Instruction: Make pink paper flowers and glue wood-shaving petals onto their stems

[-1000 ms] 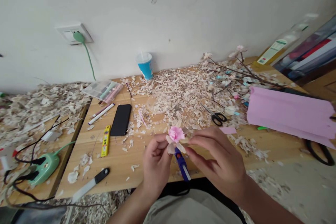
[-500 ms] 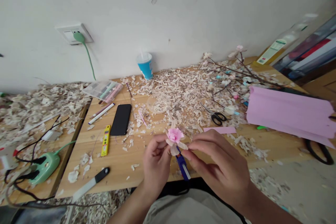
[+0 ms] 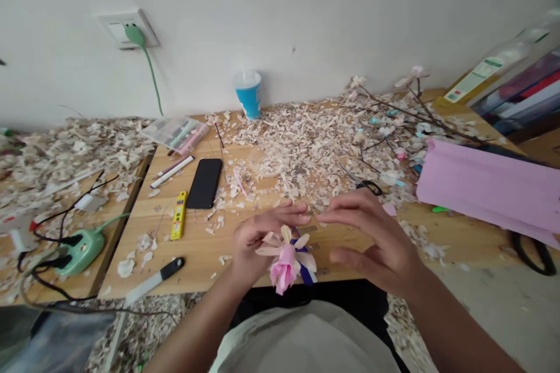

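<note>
My left hand is closed on a handmade flower, with a pink ruffled centre and pale petals spread around it. The flower hangs tilted, its pink end pointing down toward my body. Its stem and the exact grip are hidden behind the petals. My right hand is open just right of the flower, thumb apart from the fingers, its fingertips close to those of my left hand. Partly behind the petals is a dark blue object with a pale end; its kind is unclear.
Pale shavings or petals litter the wooden table. A phone, a yellow box and a black-handled blade lie left. Black-handled scissors, flowering branches and pink paper lie right. A blue cup stands behind.
The flower has tipped from facing up to hanging toward my body. My right hand has let go of its petals and opened to the right. The view has shifted slightly.
</note>
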Tool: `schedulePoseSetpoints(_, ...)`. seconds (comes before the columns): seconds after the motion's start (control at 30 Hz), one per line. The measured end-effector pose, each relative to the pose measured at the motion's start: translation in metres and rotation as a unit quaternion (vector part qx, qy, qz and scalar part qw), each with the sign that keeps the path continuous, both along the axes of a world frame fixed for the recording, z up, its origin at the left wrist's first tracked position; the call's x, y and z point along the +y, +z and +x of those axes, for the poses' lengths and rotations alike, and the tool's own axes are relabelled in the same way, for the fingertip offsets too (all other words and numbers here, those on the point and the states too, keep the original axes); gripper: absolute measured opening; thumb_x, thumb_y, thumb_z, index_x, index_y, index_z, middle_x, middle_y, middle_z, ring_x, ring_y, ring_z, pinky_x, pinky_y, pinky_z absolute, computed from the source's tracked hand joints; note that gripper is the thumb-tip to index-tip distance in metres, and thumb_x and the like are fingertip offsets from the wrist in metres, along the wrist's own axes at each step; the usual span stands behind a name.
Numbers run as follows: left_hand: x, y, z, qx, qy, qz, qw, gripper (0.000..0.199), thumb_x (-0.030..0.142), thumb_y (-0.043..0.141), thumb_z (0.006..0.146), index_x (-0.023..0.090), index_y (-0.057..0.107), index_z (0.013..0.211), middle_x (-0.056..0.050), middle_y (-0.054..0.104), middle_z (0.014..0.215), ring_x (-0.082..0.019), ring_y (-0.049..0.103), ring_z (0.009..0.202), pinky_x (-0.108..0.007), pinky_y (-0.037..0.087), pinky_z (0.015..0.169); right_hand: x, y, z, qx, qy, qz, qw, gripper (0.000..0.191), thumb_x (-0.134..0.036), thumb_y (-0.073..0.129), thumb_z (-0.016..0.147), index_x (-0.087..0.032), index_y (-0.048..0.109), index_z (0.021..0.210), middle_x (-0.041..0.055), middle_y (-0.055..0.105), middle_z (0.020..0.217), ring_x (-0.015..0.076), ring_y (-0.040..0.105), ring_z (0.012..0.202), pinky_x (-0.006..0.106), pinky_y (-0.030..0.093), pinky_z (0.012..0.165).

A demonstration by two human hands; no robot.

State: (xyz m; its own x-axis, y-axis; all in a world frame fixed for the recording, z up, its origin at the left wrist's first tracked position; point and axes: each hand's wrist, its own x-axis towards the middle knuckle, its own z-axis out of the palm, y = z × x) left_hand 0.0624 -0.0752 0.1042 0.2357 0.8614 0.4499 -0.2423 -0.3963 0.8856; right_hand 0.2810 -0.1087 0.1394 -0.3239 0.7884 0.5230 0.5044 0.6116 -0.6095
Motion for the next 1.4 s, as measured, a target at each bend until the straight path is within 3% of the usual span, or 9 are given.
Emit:
schedulePoseSetpoints(0.13, 0.002, -0.001, -0.005, 0.038, 0.035, 0.031, 0.998, 0.024, 0.05, 0.074, 0.083, 0.026, 0.071, 0.081, -0.007, 0.081, 0.094, -0.028, 0.076, 0.099, -0.052, 0.054, 0.101, 0.005, -0.008, -0.003, -0.091, -0.017, 0.075, 0.993, 0.065, -0.062, 0.063, 0.087, -0.023, 0.052, 0.138, 0.0133, 0.049, 0.129, 0.0289, 0.047, 0.125, 0.049, 0.045, 0.105)
schedulePoseSetpoints(0.23, 0.004, -0.001, -0.008, 0.064, 0.053, 0.038, 0.996, 0.03, 0.054, 0.071, 0.084, 0.025, 0.071, 0.077, -0.008, 0.081, 0.092, -0.027, 0.077, 0.096, -0.053, 0.054, 0.1, 0.008, -0.007, -0.008, -0.113, -0.042, 0.127, 0.985, 0.074, -0.065, 0.063, 0.085, -0.023, 0.046, 0.144, 0.014, 0.046, 0.133, 0.0311, 0.043, 0.131, 0.052, 0.039, 0.112)
schedulePoseSetpoints(0.37, 0.01, 0.007, -0.014, 0.12, 0.011, 0.08, 0.989, 0.027, 0.049, 0.067, 0.089, 0.025, 0.073, 0.077, -0.009, 0.081, 0.089, -0.028, 0.075, 0.103, -0.052, 0.054, 0.101, 0.007, 0.002, -0.007, -0.096, 0.001, 0.117, 0.989, 0.068, -0.06, 0.066, 0.085, -0.025, 0.051, 0.14, 0.0119, 0.05, 0.132, 0.0304, 0.045, 0.129, 0.05, 0.039, 0.112)
schedulePoseSetpoints(0.47, 0.014, 0.015, -0.02, 0.16, 0.004, 0.137, 0.977, 0.024, 0.034, 0.058, 0.098, 0.024, 0.073, 0.082, -0.009, 0.08, 0.098, -0.025, 0.073, 0.107, -0.048, 0.055, 0.102, 0.003, 0.012, -0.004, 0.017, 0.053, 0.009, 0.998, 0.054, -0.058, 0.056, 0.093, -0.024, 0.055, 0.135, 0.0101, 0.059, 0.122, 0.0253, 0.055, 0.119, 0.042, 0.048, 0.104)
schedulePoseSetpoints(0.57, 0.016, 0.017, -0.025, 0.174, 0.016, 0.211, 0.962, 0.017, 0.016, 0.057, 0.097, 0.024, 0.072, 0.094, -0.009, 0.078, 0.11, -0.024, 0.07, 0.114, -0.047, 0.054, 0.104, -0.004, 0.023, -0.004, 0.077, 0.03, -0.093, 0.992, 0.029, -0.036, 0.057, 0.098, -0.028, 0.061, 0.125, 0.0052, 0.067, 0.114, 0.02, 0.062, 0.112, 0.033, 0.053, 0.095)
schedulePoseSetpoints(0.7, 0.02, 0.01, -0.03, 0.192, 0.024, 0.311, 0.93, 0.023, 0.007, 0.056, 0.095, 0.021, 0.067, 0.11, -0.01, 0.075, 0.12, -0.025, 0.065, 0.123, -0.05, 0.053, 0.105, -0.011, 0.038, -0.012, 0.057, 0.016, -0.146, 0.988, 0.03, -0.026, 0.068, 0.09, -0.032, 0.063, 0.118, 0.0003, 0.07, 0.115, 0.0174, 0.065, 0.109, 0.029, 0.053, 0.094)
schedulePoseSetpoints(0.87, 0.02, 0.006, -0.025, 0.196, 0.067, 0.37, 0.906, 0.018, 0.012, 0.057, 0.097, 0.02, 0.066, 0.11, -0.007, 0.075, 0.119, -0.024, 0.066, 0.122, -0.048, 0.056, 0.104, -0.021, 0.053, -0.025, 0.063, -0.032, -0.138, 0.988, 0.022, -0.021, 0.065, 0.092, -0.03, 0.065, 0.112, -0.002, 0.07, 0.113, 0.0136, 0.063, 0.109, 0.025, 0.051, 0.095)
schedulePoseSetpoints(1.2, 0.019, 0.037, -0.021, 0.277, 0.041, 0.45, 0.848, 0.01, 0.012, 0.058, 0.096, 0.012, 0.064, 0.105, -0.014, 0.077, 0.109, -0.027, 0.067, 0.119, -0.049, 0.057, 0.103, -0.026, 0.055, -0.026, 0.032, -0.056, -0.131, 0.989, 0.016, -0.02, 0.062, 0.093, -0.029, 0.064, 0.107, -0.0028, 0.071, 0.104, 0.0119, 0.064, 0.102, 0.023, 0.051, 0.089)
schedulePoseSetpoints(1.4, 0.022, 0.045, -0.017, 0.309, 0.041, 0.489, 0.815, 0.006, 0.011, 0.061, 0.094, 0.012, 0.066, 0.098, -0.014, 0.078, 0.108, -0.027, 0.066, 0.119, -0.045, 0.055, 0.107, -0.03, 0.052, -0.022, 0.027, -0.058, -0.126, 0.99, 0.016, -0.02, 0.061, 0.094, -0.03, 0.063, 0.107, -0.0037, 0.07, 0.101, 0.0111, 0.063, 0.101, 0.023, 0.05, 0.092)
